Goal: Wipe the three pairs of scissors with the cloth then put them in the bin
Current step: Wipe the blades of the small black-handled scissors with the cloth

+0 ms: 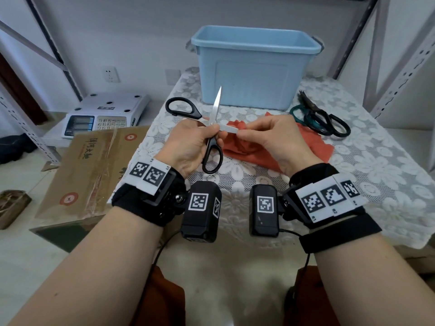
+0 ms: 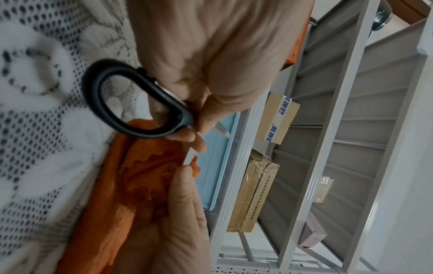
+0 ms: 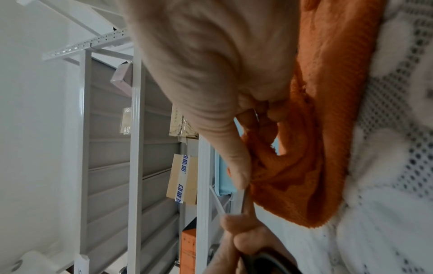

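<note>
Black-handled scissors are spread wide open above the lace-covered table. My left hand grips them at the pivot, its handle loop below my palm. One blade points up toward the bin; the other blade points right. My right hand pinches the orange cloth around that blade's tip, thumb on top. The rest of the cloth trails onto the table. A light blue bin stands at the table's back. Two more pairs of scissors, green-handled and black-handled, lie right of it.
A white weighing scale and a flat cardboard box sit on the floor to the left of the table. Grey metal shelf uprights rise behind and at the right, with cardboard boxes on the shelves.
</note>
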